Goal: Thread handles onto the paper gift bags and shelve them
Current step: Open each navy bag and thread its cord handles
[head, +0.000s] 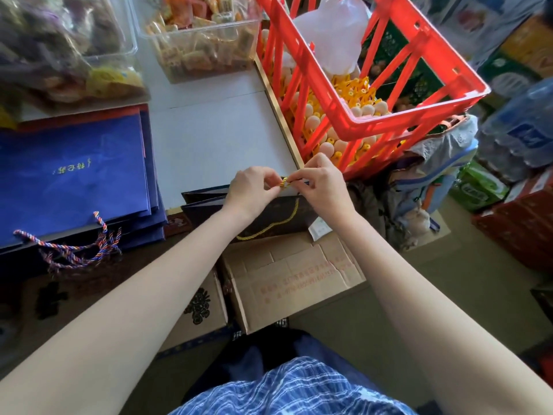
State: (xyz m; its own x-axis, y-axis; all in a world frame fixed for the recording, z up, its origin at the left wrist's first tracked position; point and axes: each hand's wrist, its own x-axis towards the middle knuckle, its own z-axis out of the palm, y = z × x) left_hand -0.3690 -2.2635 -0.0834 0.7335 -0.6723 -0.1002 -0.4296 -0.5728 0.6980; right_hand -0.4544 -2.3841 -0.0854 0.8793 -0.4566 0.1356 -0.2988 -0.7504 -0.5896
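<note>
1. At the near edge of the white worktop [209, 139], a dark paper gift bag [269, 214] stands with its folded top rim toward the hands and its lower part against a cardboard box [296, 280].
2. The left hand [251, 190] pinches a gold cord handle [284, 181] at the bag's top rim, fingers curled round the short loop of cord.
3. The right hand [323, 187] pinches the same cord from the other side, so the two sets of fingertips almost meet over the rim.
4. Below the hands, the rest of the gold cord hangs down the bag's near face in a loose curve and ends near the box's top edge.
5. To the left, well apart from the hands, a stack of blue gift bags [71, 175] lies flat on the worktop, their multicoloured twisted handles [74, 247] spilling over the near edge.
6. Just beyond the right hand, a red plastic crate [374, 85] holds eggs [329, 139] on yellow trays, with a white plastic bag [332, 28] on top.
7. At the back of the worktop sit two clear tubs of wrapped snacks [203, 34].
8. A blue checked garment [293, 387] shows at the bottom edge, between the forearms.
</note>
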